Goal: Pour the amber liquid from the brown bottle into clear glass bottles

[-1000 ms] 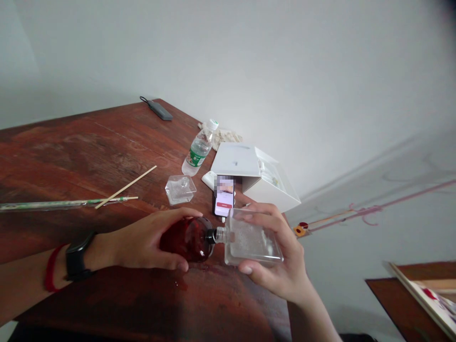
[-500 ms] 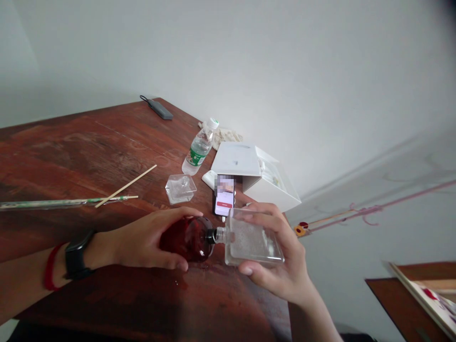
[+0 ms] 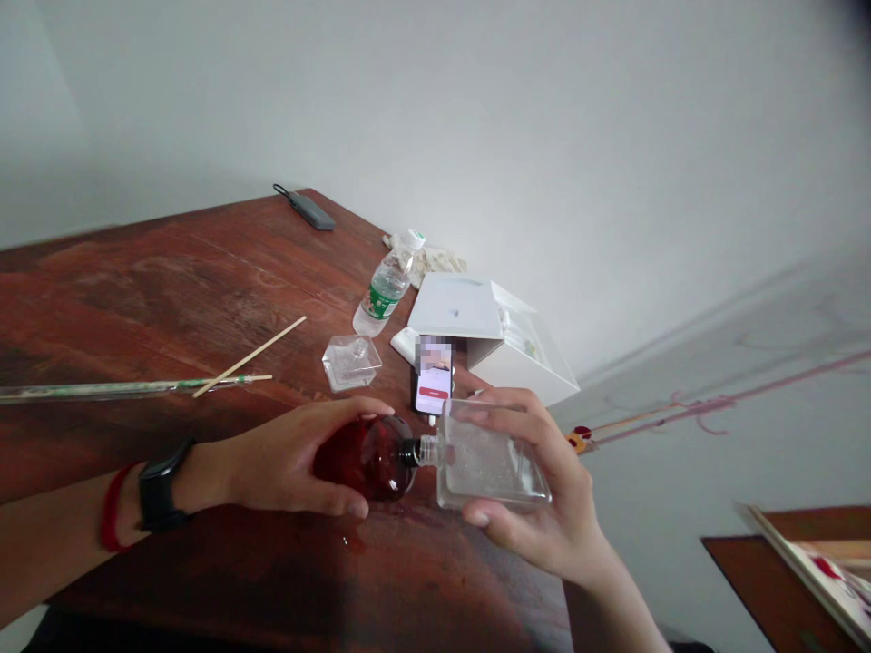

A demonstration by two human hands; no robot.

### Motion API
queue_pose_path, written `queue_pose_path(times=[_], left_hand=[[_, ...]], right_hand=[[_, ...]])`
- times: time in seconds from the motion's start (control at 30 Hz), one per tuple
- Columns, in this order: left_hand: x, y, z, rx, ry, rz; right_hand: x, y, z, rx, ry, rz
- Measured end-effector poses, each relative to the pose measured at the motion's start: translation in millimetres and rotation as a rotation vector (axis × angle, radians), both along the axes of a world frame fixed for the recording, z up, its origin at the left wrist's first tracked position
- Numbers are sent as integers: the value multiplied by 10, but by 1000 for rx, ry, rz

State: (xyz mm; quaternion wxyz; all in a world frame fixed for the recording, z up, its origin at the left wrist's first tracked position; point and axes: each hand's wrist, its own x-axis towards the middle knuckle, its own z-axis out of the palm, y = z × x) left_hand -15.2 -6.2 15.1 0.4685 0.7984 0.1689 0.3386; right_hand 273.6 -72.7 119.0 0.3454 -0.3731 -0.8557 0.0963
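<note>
My left hand (image 3: 292, 458) is wrapped round a dark red bottle (image 3: 381, 458) with a black neck, low over the table's near part. In my right hand (image 3: 551, 490) is a clear flat-sided bottle (image 3: 494, 458), tipped on its side. Its threaded mouth meets the black neck of the red bottle; whether liquid passes between them I cannot tell. Droplets cling to the inside of the clear bottle. Small wet spots show on the wood below my left thumb. Just beyond the red bottle lies a small clear plastic dish (image 3: 350, 365).
A capped water bottle (image 3: 385, 290), a lit phone (image 3: 434, 376) and a white box (image 3: 455, 308) stand farther back. Wrapped chopsticks (image 3: 122, 390) and a loose stick (image 3: 251, 355) lie left. A grey device (image 3: 309, 210) rests near the far corner of the wooden table (image 3: 170, 281).
The whole view has shifted slightly, so everything appears a little to the right. Both hands keep the same hold, with the two bottle mouths still together.
</note>
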Motion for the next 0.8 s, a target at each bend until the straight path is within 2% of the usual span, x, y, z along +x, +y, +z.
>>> queue_pose_path(times=[0.27,0.8], left_hand=[[-7,6,54,23,-6,-12],[-28,32,32,22,30,-8]], right_hand=[[-32,-7,37,5,-20,0],[-79,-6,88,0,-48,11]])
